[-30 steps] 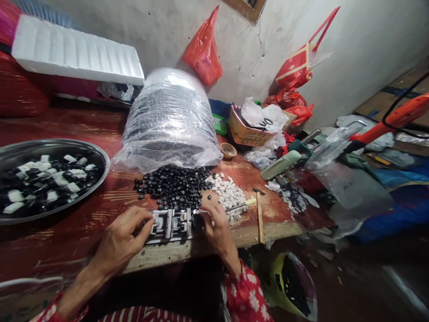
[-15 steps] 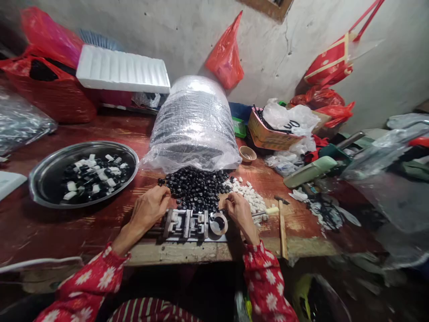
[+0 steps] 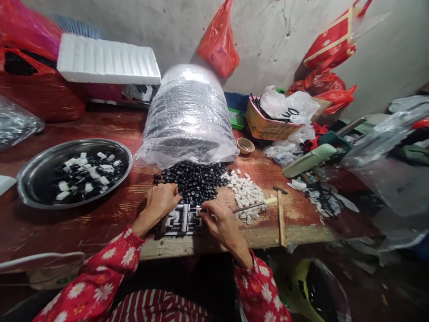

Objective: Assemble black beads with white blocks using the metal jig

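A metal jig [image 3: 185, 219] with slots and bars lies at the table's front edge. My left hand [image 3: 161, 203] is closed beside its upper left corner, fingertips at the edge of a heap of small round black pieces [image 3: 197, 183]. Whatever those fingers pinch is too small to make out. Over the jig's right end, my right hand [image 3: 221, 221] has thumb and fingers drawn together, and a dark bit shows at the tips. That hand covers the jig's round ring. Small white blocks [image 3: 248, 192] lie heaped to the right of the black pieces.
A steel bowl [image 3: 25, 190] of black and white pieces stands left. Behind the heap is a large plastic-wrapped bundle [image 3: 191, 116]. A screwdriver [image 3: 268, 201] and a hammer [image 3: 281, 219] lie right, with a small brown bowl [image 3: 246, 146] and a filled carton [image 3: 268, 127] farther back.
My right hand has moved left from beside the white blocks onto the jig's right end, hiding the ring. My left hand has shifted right, closer to the jig. The view has moved slightly.
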A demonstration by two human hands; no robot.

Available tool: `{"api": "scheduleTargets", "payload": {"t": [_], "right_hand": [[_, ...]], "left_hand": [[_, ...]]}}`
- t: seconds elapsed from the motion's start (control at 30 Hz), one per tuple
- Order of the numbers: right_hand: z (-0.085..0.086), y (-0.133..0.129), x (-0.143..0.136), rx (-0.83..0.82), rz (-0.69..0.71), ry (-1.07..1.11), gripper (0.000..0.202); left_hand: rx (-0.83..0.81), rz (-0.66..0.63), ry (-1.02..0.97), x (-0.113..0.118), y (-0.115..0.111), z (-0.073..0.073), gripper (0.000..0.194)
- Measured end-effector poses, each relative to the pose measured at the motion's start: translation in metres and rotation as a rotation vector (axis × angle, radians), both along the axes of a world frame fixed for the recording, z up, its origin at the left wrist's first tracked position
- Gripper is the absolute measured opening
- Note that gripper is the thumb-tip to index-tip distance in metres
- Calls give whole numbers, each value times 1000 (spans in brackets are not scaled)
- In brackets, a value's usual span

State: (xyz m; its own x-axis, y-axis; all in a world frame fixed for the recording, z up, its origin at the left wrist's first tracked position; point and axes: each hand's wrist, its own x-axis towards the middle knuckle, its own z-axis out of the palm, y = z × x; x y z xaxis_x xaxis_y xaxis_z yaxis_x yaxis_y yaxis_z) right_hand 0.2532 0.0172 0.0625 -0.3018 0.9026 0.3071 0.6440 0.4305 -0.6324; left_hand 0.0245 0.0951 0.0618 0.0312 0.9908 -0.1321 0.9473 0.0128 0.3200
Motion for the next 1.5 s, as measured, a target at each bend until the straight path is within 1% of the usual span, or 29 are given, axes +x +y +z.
{"api": "scheduleTargets", "payload": {"t": [0.17, 0.27, 0.37, 0.5, 0.6, 0.7, 0.77, 0.87, 0.97, 1.17, 1.3, 1.4, 1.5], "right_hand": [[-4, 2, -18, -9, -58, -152, 9], [-5, 6, -20, -41, -83, -160, 10], [-5, 8, -19, -48, -74, -189, 12], [-6, 8, -19, -56, -84, -218, 8], [-6, 6, -21, -56, -99, -226, 4], [-6, 5, -23, -50, -115, -227, 8], [-6, 5, -23, -55, -117, -206, 13], [-7, 6, -22, -70, -107, -180, 13], [-5, 7, -22, -80, -96, -179, 13], [0, 5, -27, -65, -139, -262, 13], [-2, 4, -31, -64, -157, -278, 12], [-2, 2, -30, -64, -159, -273, 10], [0, 2, -20, -87, -88, -190, 3]], "left_hand": [[35, -12, -52, -4, -2, -3, 15], [67, -17, -112, -8, -1, -8, 13], [95, -54, -188, -9, 0, -13, 13], [139, -84, -303, -9, 2, -17, 20], [171, -108, -396, -14, -2, -15, 28], [161, -157, -468, -26, -12, -8, 29], [146, -212, -521, -35, -22, -4, 26], [131, -334, -576, -45, -36, 0, 23], [156, -419, -506, -46, -46, -1, 22], [229, -371, -255, -36, -53, -1, 18], [257, -362, -202, -30, -57, -1, 24], [310, -347, -174, -27, -60, -3, 27], [341, -333, -195, -27, -61, -7, 28]]}}
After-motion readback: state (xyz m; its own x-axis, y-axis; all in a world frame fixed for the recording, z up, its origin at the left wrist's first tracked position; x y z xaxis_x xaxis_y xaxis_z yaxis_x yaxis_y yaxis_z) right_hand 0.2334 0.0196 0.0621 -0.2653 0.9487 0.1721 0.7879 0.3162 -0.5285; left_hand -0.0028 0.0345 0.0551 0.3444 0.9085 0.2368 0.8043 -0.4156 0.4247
